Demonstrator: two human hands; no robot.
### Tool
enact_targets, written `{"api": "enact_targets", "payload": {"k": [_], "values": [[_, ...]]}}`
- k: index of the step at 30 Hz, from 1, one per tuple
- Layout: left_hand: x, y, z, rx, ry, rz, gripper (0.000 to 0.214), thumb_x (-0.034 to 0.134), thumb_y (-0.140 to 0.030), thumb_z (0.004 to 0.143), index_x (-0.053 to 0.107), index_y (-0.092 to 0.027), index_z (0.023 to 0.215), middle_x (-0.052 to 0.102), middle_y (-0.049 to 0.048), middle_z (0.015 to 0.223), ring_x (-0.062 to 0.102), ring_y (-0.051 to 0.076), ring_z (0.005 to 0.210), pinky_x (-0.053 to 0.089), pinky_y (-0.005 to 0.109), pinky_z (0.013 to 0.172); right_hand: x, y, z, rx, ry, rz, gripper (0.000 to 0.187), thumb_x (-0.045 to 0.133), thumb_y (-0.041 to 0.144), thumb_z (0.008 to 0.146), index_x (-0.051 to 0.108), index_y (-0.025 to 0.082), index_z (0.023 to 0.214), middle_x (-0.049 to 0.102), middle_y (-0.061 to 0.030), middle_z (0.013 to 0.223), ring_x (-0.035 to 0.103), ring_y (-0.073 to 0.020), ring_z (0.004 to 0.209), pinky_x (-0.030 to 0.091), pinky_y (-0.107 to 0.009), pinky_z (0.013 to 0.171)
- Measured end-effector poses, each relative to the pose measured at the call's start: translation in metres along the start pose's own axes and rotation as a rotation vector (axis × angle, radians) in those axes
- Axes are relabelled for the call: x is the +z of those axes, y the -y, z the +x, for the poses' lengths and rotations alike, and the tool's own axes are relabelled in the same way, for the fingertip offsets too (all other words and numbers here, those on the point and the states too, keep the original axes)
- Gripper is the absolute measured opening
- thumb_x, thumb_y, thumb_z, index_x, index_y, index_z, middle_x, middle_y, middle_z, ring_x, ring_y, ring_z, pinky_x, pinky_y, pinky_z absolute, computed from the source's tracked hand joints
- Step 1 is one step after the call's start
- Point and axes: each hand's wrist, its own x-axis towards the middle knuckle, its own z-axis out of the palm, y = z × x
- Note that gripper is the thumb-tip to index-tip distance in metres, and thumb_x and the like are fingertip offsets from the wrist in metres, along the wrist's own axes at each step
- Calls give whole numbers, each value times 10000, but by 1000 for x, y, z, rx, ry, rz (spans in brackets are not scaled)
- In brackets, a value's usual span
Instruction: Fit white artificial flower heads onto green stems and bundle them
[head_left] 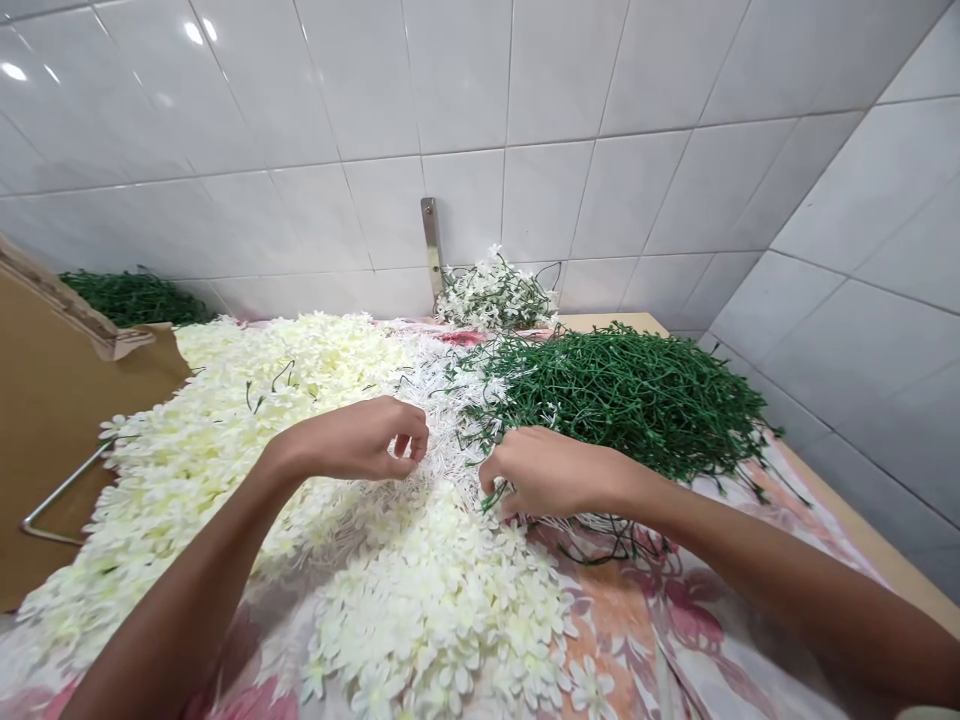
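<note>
At centre, the right hand [551, 470] pinches a slim green plastic stem [491, 497]; the tangled dark-green plastic heap [630, 400] might snag it. The left hand [356, 438] curls, contents unclear.

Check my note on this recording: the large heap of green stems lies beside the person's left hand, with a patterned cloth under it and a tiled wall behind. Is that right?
Not quite: the head view shows the large heap of green stems beside the right hand, not the left hand. The patterned cloth and tiled wall stand as noted.
</note>
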Motion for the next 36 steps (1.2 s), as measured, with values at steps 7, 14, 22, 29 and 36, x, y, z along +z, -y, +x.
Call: {"api": "enact_targets", "payload": {"k": [7,14,22,29,36], "values": [[-3,1,-5,30,-46,-20,100,520,-139,756,612,-167,729,614,10,782,536,103,644,370,205,557,8,-1,6,-9,12,-34,178,533,0,657,603,131,559,485,-3,492,313,-82,472,180,-251,501],[-7,-13,-13,181,-336,-171,88,547,-129,796,591,-170,731,611,-15,767,549,87,695,422,199,669,-28,-14,-9,-104,-172,345,144,620,271,825,699,150,831,658,-22,743,508,-93,613,343,-210,562],[3,-39,-19,319,-597,-186,96,585,-93,793,598,-162,727,596,-30,679,528,68,643,410,181,622,-27,-6,-6,-225,-424,853,145,742,256,719,685,123,722,528,29,574,368,-52,500,279,-186,453],[-1,-35,-24,344,-590,-245,101,594,-92,799,586,-168,732,600,-38,690,535,61,659,424,179,649,-25,-5,-8,-172,-473,920,185,759,280,699,670,120,723,469,38,564,343,-48,490,243,-190,440],[-3,-35,-27,330,-603,-235,104,594,-92,797,587,-173,732,593,-40,684,533,62,653,422,181,647,-24,-6,-6,-154,-490,899,228,739,327,714,652,117,708,478,32,570,333,-47,484,239,-195,437]]}}
